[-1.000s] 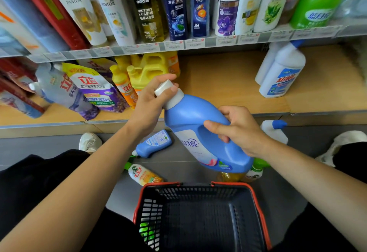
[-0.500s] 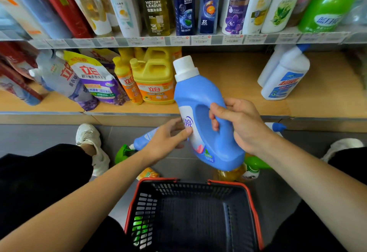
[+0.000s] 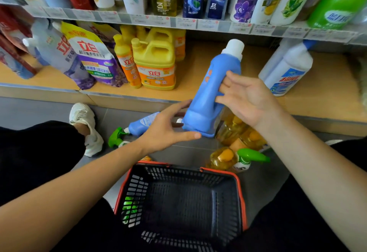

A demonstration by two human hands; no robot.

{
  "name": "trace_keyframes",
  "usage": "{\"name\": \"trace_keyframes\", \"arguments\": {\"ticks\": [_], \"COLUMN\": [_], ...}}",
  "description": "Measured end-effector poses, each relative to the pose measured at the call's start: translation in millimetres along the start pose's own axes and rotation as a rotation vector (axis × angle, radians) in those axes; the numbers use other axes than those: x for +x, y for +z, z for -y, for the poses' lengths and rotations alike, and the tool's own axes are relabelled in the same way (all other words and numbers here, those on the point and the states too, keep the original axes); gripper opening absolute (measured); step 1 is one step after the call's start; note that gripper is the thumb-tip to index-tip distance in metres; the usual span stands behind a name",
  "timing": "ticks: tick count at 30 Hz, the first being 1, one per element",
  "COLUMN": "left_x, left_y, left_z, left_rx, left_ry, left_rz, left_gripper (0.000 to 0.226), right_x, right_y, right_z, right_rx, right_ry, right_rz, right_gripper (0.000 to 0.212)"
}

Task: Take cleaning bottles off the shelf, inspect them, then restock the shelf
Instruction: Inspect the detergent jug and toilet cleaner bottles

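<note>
Plainly the job is midway: the blue bottle (image 3: 208,96) is off the shelf (image 3: 198,68) and under inspection, held in the air in front of the shelf's front edge, tilted with its white cap (image 3: 234,48) up and away from the person. The hands are apart, one at each end of its body. The left hand (image 3: 166,130) is at the base with fingers spread and the thumb stretched out below it. The right hand (image 3: 250,98) lays nearly straight fingers against the bottle's side, and its thumb cannot be made out. Neither hand looks clamped, so the bottle is probably being turned for a look at another face. Several others already lie on the floor between shelf and basket (image 3: 241,202): a spray bottle (image 3: 143,123) on its side at left and a cluster of yellow bottles (image 3: 238,132) at right. Whether those have been checked cannot be told. A wide bare stretch of shelf lies between the jug (image 3: 156,64) and the white bottle (image 3: 288,70), so restocking seems not yet begun, and this bottle and the floor ones still have to go back.
</note>
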State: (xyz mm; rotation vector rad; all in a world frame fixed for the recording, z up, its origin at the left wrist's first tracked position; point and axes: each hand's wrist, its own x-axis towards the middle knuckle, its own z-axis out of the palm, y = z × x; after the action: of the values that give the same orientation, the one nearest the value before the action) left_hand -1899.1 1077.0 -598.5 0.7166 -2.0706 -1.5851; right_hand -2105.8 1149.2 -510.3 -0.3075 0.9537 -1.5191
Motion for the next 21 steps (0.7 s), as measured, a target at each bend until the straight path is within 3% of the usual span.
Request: {"name": "trace_keyframes", "arguments": {"ticks": [4, 10, 12, 16, 21], "left_x": [10, 19, 19, 16, 26], "left_y": [-5, -11, -6, 2, -2], "left_z": [1, 6, 11, 27, 40], "left_rx": [0.238, 0.135, 0.029, -0.251, -0.142], "left_ry": [0.14, 0.151, 0.096, -0.075, -0.175], "left_rz": [-0.105, -0.194, -0.226, -0.131, -0.015], "left_gripper": [0.08, 0.059, 0.048, 0.038, 0.046], "right_x": [4, 8, 10, 10, 7], "right_y": [-9, -13, -15, -16, -14], "right_z": [1, 4, 4, 5, 10], "right_rx": [0.004, 0.077, 0.135, 0.136, 0.127], "right_ry": [0.002, -0.04, -0.064, -0.083, -0.096], "right_rz": [-0.012, -0.046, -0.063, -0.089, -0.101], "right_gripper": [0.045, 0.047, 0.045, 0.046, 0.05]}}
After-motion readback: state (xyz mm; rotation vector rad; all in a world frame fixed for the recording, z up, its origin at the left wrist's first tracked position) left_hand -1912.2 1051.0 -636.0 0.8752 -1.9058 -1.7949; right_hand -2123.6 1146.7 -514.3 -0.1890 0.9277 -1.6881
